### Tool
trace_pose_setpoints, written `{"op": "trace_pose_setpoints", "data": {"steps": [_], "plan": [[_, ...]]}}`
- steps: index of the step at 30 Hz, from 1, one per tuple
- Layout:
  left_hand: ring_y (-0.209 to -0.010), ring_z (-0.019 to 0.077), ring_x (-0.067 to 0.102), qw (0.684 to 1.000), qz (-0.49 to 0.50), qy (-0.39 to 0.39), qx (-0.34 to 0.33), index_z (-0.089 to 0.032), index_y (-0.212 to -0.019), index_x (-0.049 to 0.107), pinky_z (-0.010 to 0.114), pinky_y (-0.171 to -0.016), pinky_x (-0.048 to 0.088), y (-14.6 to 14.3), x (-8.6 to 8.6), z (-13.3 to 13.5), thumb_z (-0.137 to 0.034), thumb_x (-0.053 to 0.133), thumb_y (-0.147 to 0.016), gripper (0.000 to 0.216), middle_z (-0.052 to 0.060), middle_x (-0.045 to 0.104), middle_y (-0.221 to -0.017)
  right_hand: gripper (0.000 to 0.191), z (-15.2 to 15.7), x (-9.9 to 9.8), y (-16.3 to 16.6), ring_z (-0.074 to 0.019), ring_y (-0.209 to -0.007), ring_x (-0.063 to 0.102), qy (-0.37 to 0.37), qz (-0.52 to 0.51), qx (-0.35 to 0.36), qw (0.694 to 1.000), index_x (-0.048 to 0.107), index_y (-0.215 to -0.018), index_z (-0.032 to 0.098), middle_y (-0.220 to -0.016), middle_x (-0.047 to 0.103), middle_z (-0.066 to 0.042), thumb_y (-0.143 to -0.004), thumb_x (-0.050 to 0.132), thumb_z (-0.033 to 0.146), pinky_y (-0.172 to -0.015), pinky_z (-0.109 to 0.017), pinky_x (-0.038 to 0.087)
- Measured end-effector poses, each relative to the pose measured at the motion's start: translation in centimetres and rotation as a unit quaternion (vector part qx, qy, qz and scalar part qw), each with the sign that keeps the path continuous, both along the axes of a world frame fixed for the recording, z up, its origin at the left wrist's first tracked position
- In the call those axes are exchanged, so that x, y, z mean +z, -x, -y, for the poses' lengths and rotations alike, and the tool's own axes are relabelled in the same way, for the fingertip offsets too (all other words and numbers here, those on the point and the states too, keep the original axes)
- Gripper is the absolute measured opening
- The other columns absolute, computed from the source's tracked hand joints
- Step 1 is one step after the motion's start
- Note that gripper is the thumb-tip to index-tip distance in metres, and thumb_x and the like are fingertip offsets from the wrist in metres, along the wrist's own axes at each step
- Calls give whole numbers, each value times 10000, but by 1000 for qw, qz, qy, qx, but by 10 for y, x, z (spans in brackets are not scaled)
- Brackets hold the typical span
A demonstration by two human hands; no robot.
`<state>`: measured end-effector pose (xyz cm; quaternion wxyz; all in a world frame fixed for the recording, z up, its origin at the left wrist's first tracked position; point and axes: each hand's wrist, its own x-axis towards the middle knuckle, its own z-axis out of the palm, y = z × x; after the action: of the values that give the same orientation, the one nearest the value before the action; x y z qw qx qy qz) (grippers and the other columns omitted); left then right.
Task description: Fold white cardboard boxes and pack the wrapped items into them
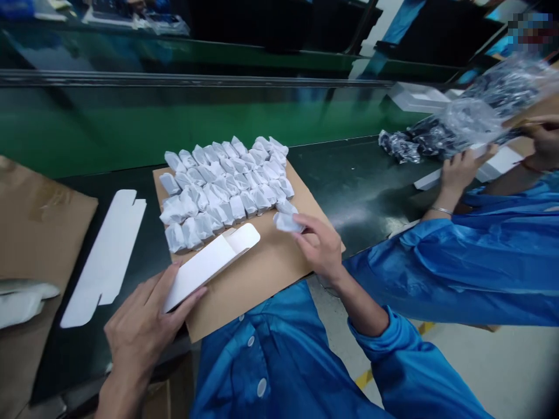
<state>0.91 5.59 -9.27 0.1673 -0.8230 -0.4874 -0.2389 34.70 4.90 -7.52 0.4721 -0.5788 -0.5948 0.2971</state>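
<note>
My left hand (146,317) grips a long white carton (203,267) by its near end. The carton's far end, with a raised flap, points up and to the right. In my right hand (321,247) is a small white-wrapped packet (286,222), pinched between thumb and fingers. It sits at the right front corner of the grouped packets (227,186), which stand in several close rows. All of them rest on a brown cardboard sheet (257,267). What the wrapping contains is hidden.
A flat white carton blank (105,259) lies on the dark bench to the left, beside a brown cardboard box (39,227). At right, a co-worker's hands (465,169) are near white boxes (502,163) and plastic-bagged dark items (437,134). A green ledge (218,116) runs along the back.
</note>
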Motion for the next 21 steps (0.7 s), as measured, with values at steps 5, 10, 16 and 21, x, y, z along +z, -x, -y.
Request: {"op": "trace_pose_setpoints", "data": {"steps": [5, 10, 16, 21], "plan": [[-755, 200, 662, 1000, 5, -3, 1, -197, -1411, 505, 278, -650, 429, 9, 3, 9, -456, 747, -786, 719, 51, 737, -938, 198, 9, -18, 17, -288, -1248, 560, -71, 242, 153, 955, 667, -1099, 220, -1339, 611, -125, -917, 591, 224, -1027, -506, 490], [-848, 236, 668, 1000, 15, -4, -7, -205, -1396, 520, 304, -731, 462, 11, 4, 13, -443, 748, -788, 692, 65, 724, -978, 177, 2, 2, 24, -246, -987, 671, -128, 242, 83, 958, 618, -1067, 198, -1054, 704, -112, -894, 652, 218, -838, -412, 581], [-798, 200, 636, 999, 29, 15, -12, -224, -1401, 511, 277, -693, 454, 14, 6, 19, -398, 744, -801, 667, 55, 692, -958, 280, 14, 64, 48, -277, -1133, 611, -262, 320, 121, 902, 567, -1187, 133, -1185, 667, -169, -909, 604, 143, -904, -434, 558], [-839, 199, 604, 993, 66, 90, -50, -272, -1353, 559, 280, -737, 464, 19, 4, 21, -299, 700, -833, 540, 61, 668, -996, 352, 13, 80, 48, -268, -1204, 572, -106, 424, 317, 841, 586, -1207, 171, -1329, 605, -123, -908, 451, 42, -824, -379, 597]]}}
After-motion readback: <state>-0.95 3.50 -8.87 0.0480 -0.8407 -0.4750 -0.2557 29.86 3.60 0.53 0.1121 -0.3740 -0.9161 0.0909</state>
